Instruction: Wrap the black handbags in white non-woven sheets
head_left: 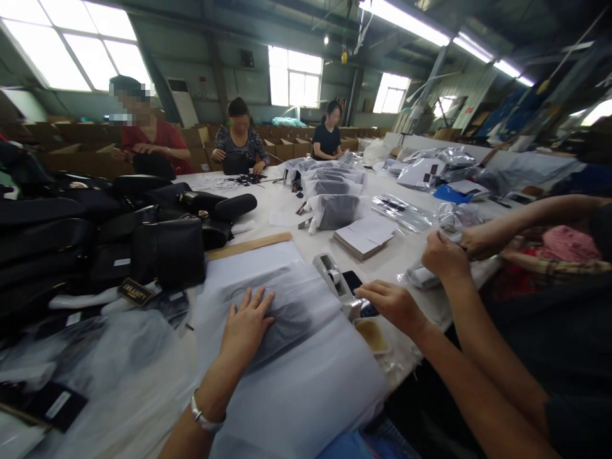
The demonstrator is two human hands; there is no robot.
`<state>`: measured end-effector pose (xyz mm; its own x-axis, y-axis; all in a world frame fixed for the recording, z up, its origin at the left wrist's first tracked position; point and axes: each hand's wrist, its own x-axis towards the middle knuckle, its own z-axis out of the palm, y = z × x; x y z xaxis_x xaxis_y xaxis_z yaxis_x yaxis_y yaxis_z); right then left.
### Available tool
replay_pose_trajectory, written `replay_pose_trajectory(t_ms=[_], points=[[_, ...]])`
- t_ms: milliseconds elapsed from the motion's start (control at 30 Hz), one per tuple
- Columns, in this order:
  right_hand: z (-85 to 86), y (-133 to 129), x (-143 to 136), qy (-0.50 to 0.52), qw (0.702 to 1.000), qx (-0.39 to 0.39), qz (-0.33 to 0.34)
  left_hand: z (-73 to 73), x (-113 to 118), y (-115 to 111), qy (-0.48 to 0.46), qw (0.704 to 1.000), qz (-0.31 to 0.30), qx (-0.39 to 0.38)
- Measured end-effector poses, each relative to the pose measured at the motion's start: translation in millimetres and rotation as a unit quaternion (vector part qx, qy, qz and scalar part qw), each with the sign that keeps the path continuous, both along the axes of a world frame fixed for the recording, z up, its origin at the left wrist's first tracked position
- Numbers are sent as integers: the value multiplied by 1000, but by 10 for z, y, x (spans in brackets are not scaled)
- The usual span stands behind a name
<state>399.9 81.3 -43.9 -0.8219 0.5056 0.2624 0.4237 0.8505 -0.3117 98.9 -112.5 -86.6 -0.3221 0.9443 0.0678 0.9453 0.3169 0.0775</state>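
My left hand [249, 320] lies flat with its fingers spread, a silver bracelet at its wrist. Under it is a dark, flat item [291, 319] showing through a thin translucent wrap. Its kind is blurred by the wrap. That bundle rests on a stack of large white sheets [325, 370]. At the near end of a tape dispenser [329, 274], my right hand [394, 307] has its fingers pinched together, pointing left. Whatever may be between those fingertips is too small to make out. A dark phone-like object [352, 282] sits beside the dispenser.
Black handbags [167, 252] are piled at the left, above crumpled clear plastic [105, 357]. Wrapped bags [337, 210] stand in a row behind a stack of white cards [366, 236]. A co-worker's hands [444, 255] work close on my right. A small yellow dish [371, 336] is nearby.
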Motion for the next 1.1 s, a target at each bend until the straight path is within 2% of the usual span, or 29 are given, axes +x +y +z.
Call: replay_pose_trajectory(t_ms=[133, 333, 467, 567, 767, 867, 1000, 1100], points=[[149, 106, -653, -40, 992, 26, 115, -15, 11, -3, -3, 1000, 7, 6], [219, 269, -1662, -89, 959, 60, 263, -17, 22, 14, -18, 1000, 20, 1], [210, 383, -2181, -142, 931, 90, 323, -35, 27, 30, -24, 999, 24, -3], [178, 441, -2430, -194, 913, 109, 343, -62, 23, 43, -25, 999, 28, -5], [176, 469, -2615, -249, 900, 123, 336, -74, 12, 67, -27, 999, 27, -22], [173, 510, -2652, -245, 911, 127, 308, -60, 12, 69, -28, 999, 29, -27], [92, 665, -2619, -205, 959, 69, 185, -35, 20, 57, -27, 999, 32, -24], [26, 762, -2407, -127, 989, 31, 64, -22, 23, 47, -30, 999, 34, -19]])
